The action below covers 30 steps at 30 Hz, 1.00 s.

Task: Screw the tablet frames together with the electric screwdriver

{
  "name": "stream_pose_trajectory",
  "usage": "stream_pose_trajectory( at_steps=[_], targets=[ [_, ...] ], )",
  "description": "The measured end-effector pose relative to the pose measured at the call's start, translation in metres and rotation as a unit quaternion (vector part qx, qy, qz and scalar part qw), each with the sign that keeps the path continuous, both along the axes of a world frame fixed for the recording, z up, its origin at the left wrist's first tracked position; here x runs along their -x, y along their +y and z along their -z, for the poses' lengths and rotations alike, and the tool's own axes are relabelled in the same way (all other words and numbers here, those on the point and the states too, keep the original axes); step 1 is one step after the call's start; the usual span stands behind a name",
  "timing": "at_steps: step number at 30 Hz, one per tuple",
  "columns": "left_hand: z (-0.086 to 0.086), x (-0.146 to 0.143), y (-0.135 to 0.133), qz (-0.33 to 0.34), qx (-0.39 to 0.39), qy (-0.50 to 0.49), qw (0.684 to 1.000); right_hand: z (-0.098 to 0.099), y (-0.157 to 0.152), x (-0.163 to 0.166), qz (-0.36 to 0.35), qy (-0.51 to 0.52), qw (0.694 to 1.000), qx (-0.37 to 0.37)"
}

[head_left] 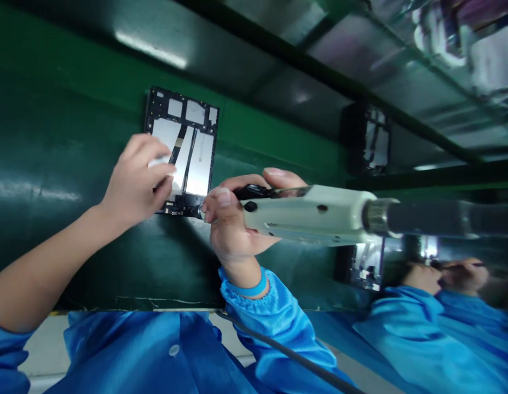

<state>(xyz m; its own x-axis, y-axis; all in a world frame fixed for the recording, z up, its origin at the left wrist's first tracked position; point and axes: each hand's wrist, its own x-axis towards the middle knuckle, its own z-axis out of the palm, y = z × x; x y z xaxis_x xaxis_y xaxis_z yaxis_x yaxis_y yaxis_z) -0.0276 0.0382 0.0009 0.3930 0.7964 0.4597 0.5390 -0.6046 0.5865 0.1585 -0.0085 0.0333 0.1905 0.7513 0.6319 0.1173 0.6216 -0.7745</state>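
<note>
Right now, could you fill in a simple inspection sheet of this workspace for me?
Surface: dark green bench top, front edge scuffed.
Work items: opened device lies flat, its insides exposed; pale green tool reaches its lower right corner.
Clutter: another opened device to the right, partly hidden by the tool.
Hands: left hand over the first device's left side, grip unclear; right hand grips the tool.
Cables: dark cord passes the right sleeve.
Surroundings: co-worker's hand at right, blurred.
</note>
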Motion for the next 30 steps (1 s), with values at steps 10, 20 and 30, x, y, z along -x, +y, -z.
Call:
stream_pose_trajectory(
  at_steps=[10,20,30],
  targets=[
    [-0.020,-0.027,-0.032,0.120,-0.073,0.162,0.977,-0.013,0.028,-0.032,0.099,0.101,0.990,0.011],
    [-0.020,-0.021,-0.024,0.106,-0.078,0.146,0.980,-0.009,0.031,-0.097,0.210,0.076,0.974,-0.032],
    [-0.020,-0.001,-0.039,0.139,-0.102,0.178,0.969,0.006,0.028,-0.113,0.243,0.054,0.968,-0.025]
  ],
)
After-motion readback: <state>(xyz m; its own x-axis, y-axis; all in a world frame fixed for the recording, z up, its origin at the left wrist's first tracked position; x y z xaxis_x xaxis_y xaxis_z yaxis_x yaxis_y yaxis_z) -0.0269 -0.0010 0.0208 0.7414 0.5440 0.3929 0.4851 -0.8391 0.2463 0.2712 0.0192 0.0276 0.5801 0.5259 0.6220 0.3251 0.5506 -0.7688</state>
